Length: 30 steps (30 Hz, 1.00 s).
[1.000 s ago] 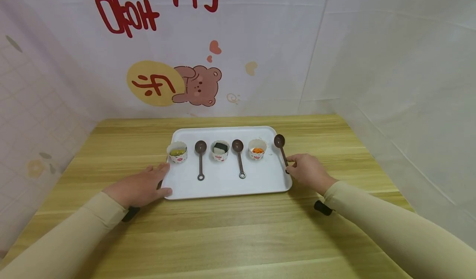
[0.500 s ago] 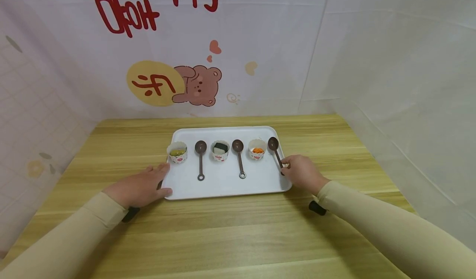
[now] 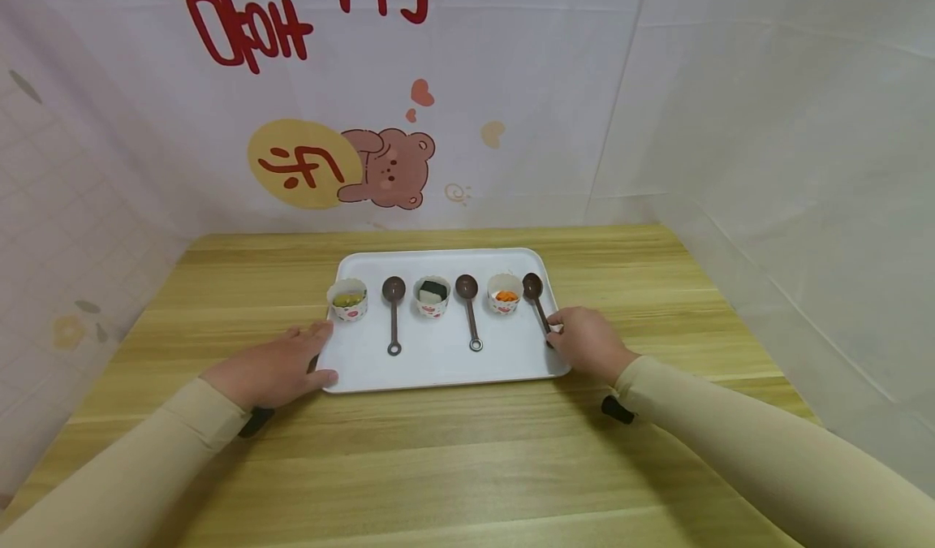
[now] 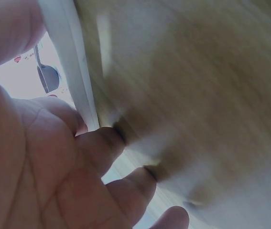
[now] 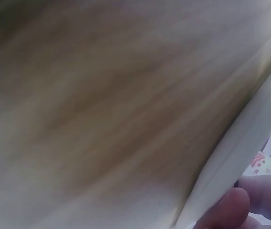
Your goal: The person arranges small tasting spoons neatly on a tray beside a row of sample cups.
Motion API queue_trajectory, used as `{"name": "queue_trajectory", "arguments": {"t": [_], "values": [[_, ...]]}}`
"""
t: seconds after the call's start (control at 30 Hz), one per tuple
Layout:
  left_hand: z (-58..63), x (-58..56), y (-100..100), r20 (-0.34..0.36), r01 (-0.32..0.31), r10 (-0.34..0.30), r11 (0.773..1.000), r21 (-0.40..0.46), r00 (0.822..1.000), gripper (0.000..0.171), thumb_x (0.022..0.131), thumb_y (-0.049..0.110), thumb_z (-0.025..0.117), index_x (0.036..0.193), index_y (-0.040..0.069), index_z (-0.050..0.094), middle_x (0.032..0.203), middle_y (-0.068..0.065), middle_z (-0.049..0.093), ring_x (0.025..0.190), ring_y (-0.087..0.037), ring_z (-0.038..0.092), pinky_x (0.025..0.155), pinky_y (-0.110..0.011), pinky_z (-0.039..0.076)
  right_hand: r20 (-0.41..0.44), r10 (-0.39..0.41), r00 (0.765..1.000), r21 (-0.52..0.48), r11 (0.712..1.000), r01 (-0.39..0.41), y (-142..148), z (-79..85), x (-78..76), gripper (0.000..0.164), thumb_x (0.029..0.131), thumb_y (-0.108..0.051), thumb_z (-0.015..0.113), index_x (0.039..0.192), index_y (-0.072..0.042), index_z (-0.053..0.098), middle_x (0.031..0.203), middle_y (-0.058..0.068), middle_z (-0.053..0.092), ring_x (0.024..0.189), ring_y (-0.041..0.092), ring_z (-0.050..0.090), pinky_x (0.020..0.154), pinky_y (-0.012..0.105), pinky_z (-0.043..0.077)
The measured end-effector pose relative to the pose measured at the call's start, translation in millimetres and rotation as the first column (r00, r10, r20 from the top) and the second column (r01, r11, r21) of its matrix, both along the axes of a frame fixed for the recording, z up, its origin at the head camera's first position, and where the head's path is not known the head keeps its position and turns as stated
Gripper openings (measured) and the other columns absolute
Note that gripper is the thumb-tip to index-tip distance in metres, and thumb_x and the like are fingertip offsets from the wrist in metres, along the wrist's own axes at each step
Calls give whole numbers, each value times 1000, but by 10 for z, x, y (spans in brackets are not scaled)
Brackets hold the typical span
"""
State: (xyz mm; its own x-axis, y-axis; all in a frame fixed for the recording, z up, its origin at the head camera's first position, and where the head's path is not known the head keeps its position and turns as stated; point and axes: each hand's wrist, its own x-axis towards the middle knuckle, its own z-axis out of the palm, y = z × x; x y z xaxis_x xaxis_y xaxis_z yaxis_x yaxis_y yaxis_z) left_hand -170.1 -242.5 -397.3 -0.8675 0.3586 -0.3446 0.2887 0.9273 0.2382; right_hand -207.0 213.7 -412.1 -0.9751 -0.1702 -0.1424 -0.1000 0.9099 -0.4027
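On a white tray (image 3: 438, 367) stand three printed paper cups in a row: a left cup (image 3: 351, 312) with yellow-green food, a middle cup (image 3: 432, 310) with something dark and white, and a right cup (image 3: 504, 305) with orange bits. A brown measuring spoon (image 3: 394, 291) and a second measuring spoon (image 3: 467, 288) lie between the cups. My right hand (image 3: 588, 347) pinches the handle end of a third measuring spoon (image 3: 532, 286), right of the orange cup. My left hand (image 3: 272, 367) rests at the tray's left edge, fingers relaxed. In the left wrist view its fingers (image 4: 130, 193) extend past the rim.
The tray rests on a wood-grain table (image 3: 438, 467). Behind it hangs a white cloth (image 3: 526, 61) with a bear print and red lettering, and similar white cloth closes off both sides.
My right hand has moved left, bringing the third measuring spoon from the tray's right edge to beside the orange cup. The left hand has stayed in place.
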Motion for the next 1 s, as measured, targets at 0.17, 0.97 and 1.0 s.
{"name": "queue_trajectory", "arguments": {"t": [0.17,0.97,1.0], "values": [[-12,-11,-7,7,-2,2,1000,1,1000,94,103,58,59,164,-5,25,168,-31,29,150,-63,26,120,-71,31,8,1,1000,-9,1000,-1,-15,12,16,29,99,-12,68,123,3,75,96,10,80,63,11,63,52,25,51],[-37,-14,-7,2,-2,2,1000,6,1000,94,103,59,59,165,-4,25,168,-31,28,151,-63,27,121,-70,31,-29,35,999,137,990,-31,-53,-10,6,28,99,-20,72,118,-1,76,101,10,79,70,13,65,56,25,52],[-38,-14,-8,3,-1,1,1000,6,1000,94,103,59,59,165,-4,25,168,-31,29,151,-63,27,121,-70,31,-30,36,999,143,989,-31,-55,-12,7,28,99,-20,72,118,-1,76,101,10,79,70,13,65,57,26,53]]}}
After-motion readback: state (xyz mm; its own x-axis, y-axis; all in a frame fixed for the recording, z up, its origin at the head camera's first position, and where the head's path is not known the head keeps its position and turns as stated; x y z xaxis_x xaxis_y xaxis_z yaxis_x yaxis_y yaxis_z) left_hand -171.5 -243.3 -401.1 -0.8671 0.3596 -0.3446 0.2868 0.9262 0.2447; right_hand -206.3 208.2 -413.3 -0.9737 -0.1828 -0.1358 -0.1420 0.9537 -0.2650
